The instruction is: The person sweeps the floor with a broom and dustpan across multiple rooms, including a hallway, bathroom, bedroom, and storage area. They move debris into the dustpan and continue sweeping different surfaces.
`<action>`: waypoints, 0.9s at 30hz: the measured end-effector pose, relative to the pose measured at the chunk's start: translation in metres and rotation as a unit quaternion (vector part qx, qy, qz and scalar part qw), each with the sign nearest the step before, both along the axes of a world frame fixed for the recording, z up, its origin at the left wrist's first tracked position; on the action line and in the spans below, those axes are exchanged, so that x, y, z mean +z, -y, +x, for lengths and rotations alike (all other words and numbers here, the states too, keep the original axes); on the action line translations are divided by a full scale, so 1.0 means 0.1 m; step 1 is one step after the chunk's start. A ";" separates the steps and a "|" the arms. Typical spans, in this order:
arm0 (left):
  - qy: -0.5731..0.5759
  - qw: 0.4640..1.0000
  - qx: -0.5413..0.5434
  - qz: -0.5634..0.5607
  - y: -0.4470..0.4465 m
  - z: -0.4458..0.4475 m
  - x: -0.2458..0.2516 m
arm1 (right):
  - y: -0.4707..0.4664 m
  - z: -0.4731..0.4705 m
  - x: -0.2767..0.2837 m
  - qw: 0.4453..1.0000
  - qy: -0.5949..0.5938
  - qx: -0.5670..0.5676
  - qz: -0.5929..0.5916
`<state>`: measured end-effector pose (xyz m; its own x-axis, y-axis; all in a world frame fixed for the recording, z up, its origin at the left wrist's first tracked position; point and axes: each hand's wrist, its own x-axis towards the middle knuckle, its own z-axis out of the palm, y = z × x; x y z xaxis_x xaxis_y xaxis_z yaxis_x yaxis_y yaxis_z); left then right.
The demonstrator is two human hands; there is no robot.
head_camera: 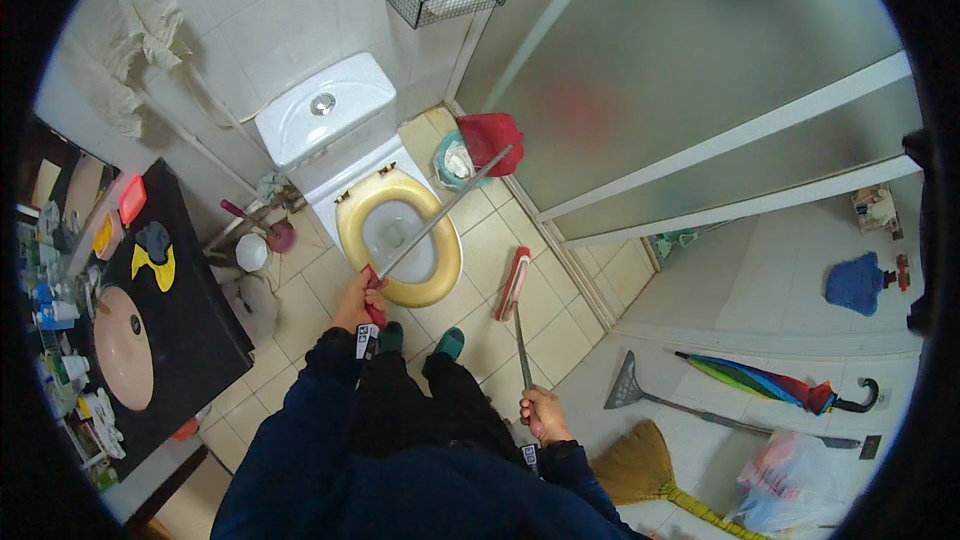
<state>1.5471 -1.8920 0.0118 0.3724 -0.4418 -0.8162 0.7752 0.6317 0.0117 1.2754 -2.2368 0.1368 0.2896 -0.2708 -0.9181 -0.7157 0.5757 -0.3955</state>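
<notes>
My left hand point(360, 304) is closed around the red grip of a long-handled dustpan point(484, 131). Its grey pole crosses above the open toilet bowl point(399, 232), and the red pan is at the far end. Beside the pan, partly overlapped by it in view, is a waste bin point(450, 165) with a teal liner and white paper inside. My right hand point(544, 415) grips the grey stick of a broom point(522, 349). The broom's red and white head point(514, 285) is low over the tiled floor; whether it touches the tiles I cannot tell.
To the left is a black counter point(199, 300) with a pink basin point(124, 352). A plunger point(279, 234) stands beside the toilet. Frosted shower doors point(675, 90) line the right. An umbrella point(765, 382) and a straw broom point(637, 465) hang at lower right.
</notes>
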 end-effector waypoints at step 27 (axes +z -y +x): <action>-0.024 0.999 -0.008 0.037 0.22 0.01 0.53 | 0.39 1.06 0.54 0.985 0.119 0.115 -0.053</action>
<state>1.5477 -1.9143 0.0651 0.3249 -0.3844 -0.8641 0.7859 0.6181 0.0205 1.3813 -2.2761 0.1913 0.5574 -0.2638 -0.7872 -0.7026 0.3552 -0.6166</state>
